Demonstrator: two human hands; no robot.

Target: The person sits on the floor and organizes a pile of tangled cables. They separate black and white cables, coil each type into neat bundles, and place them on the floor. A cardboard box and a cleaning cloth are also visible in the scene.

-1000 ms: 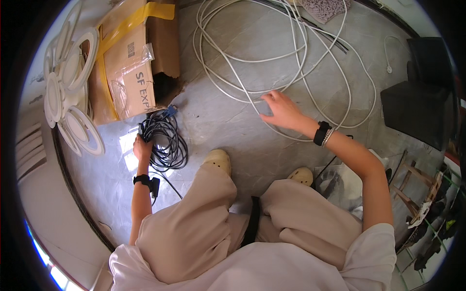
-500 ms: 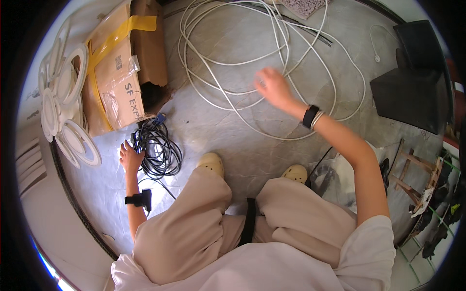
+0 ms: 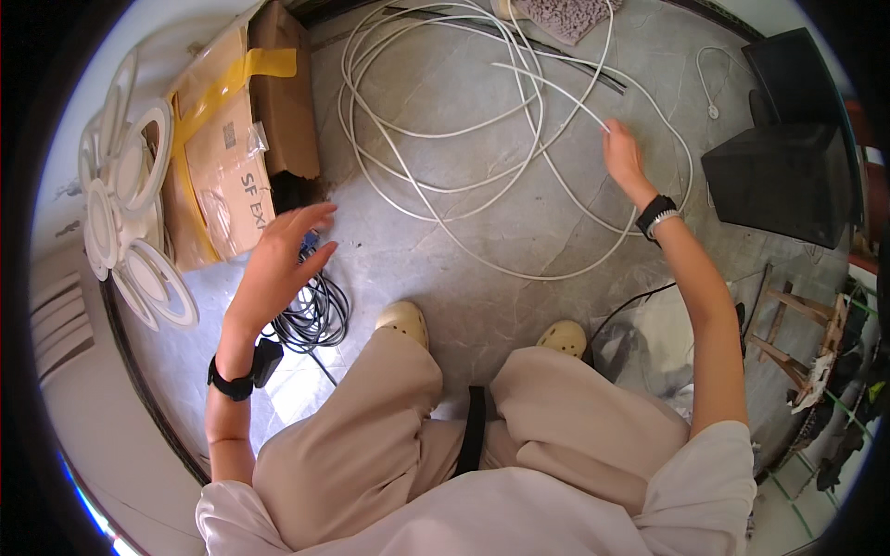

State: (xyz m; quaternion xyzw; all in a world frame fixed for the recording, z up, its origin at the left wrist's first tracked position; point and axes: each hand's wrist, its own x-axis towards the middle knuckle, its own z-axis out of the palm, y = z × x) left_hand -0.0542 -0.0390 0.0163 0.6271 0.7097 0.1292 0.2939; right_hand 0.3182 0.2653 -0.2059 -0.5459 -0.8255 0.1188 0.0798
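Loose loops of white cable (image 3: 431,218) spread over the grey floor ahead of me. On the right, my right hand (image 3: 626,157) is closed round one part of this cable, and an end of it stretches away to the upper left. My left hand (image 3: 283,264) hovers over a coiled black cable (image 3: 320,320) with a blue plug (image 3: 309,243). Its fingers are spread with nothing between them, and it partly covers the coil and plug.
A taped cardboard box (image 3: 218,176) stands at the left beside a white ring-shaped lamp (image 3: 144,176). Black speaker-like boxes (image 3: 779,185) are at the right. A wooden frame (image 3: 788,334) and a clear plastic bag (image 3: 644,343) lie nearer. A fluffy mat (image 3: 570,17) is at the far edge.
My left hand has lifted off the black cable coil and opened. My right hand has moved right and now grips the white cable, with a length of it raised.
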